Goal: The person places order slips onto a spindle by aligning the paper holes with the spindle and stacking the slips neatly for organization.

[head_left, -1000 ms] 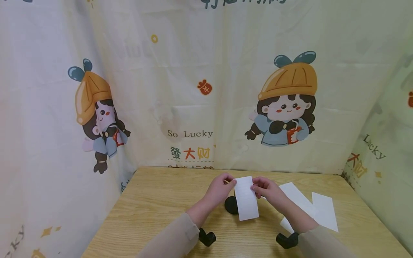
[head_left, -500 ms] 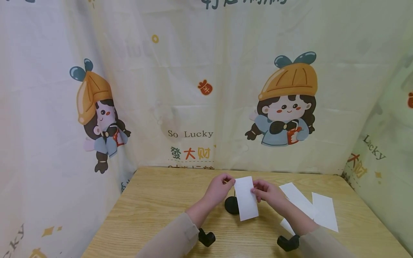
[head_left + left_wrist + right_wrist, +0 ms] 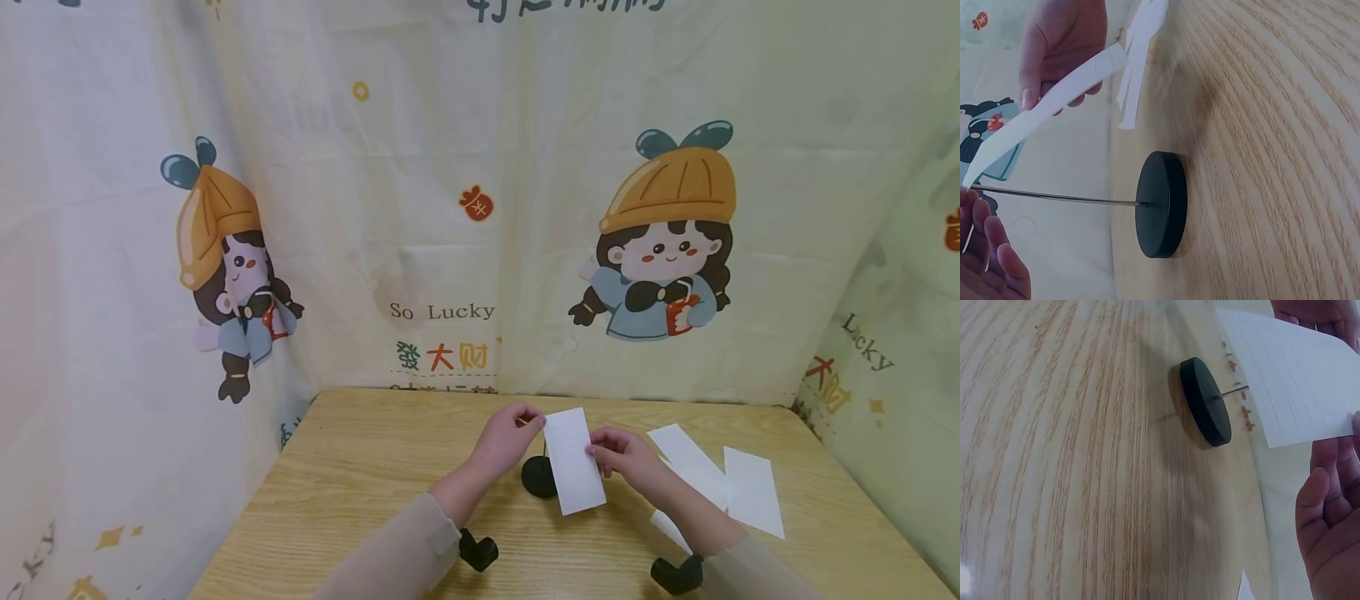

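Note:
A white paper slip (image 3: 574,462) with faint ruled lines hangs tilted in front of a stand. The stand has a round black base (image 3: 536,477) resting on the table and a thin upright metal rod (image 3: 1060,196). At the slip's upper left corner, my left hand (image 3: 506,442) pinches the paper right at the top of the rod, and the fingers hide the rod's tip. My right hand (image 3: 630,458) holds the slip's right edge about midway down, thumb in front. In the left wrist view the slip bows slightly between both hands.
Several white paper slips (image 3: 753,492) lie overlapping on the wooden table (image 3: 375,467) to the right, partly under my right forearm. A printed curtain (image 3: 435,250) hangs behind the table's back edge. Black camera mounts (image 3: 477,550) stick out at both wrists.
My right hand has moved slightly down along the slip's right edge. The lower end of the slip has swung a little to the right. My left hand has stayed at the rod's top.

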A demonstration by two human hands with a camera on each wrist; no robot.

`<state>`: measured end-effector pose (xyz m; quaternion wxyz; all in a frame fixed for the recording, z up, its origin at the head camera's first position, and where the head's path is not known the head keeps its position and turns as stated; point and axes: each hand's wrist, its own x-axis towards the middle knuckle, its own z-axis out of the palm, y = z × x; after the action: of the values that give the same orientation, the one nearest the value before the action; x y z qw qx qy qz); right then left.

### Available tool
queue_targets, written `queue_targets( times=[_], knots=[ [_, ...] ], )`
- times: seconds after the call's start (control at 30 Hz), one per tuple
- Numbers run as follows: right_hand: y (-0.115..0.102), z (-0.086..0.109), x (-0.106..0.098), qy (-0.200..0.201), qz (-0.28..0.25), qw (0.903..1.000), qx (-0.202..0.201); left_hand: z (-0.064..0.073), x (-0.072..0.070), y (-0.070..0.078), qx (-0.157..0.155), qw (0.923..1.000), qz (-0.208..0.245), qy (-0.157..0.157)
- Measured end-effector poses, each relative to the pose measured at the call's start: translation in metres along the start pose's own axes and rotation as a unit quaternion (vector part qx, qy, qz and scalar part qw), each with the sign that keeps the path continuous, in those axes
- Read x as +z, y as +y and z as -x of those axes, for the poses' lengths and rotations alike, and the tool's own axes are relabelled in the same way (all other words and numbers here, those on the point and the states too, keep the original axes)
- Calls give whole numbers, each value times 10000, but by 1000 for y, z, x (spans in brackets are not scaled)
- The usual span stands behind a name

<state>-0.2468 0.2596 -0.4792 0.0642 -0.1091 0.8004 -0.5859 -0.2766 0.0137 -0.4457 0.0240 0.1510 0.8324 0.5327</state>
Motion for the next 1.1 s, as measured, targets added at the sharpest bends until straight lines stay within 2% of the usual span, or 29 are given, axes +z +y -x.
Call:
queue_targets(
  times=[0.33,0.97,1.1],
  knots=[
    [0,0,2,37,106,9999,-30,-1,0,1,-73,10000,-47,-24],
    [-6,3,5,-67,150,9998,-117,-1,-1,1,-14,9998,-210,-63],
    [-7,3,6,-67,156,9999,-18,0,-2,1,-17,9996,-262,-66]
  ],
)
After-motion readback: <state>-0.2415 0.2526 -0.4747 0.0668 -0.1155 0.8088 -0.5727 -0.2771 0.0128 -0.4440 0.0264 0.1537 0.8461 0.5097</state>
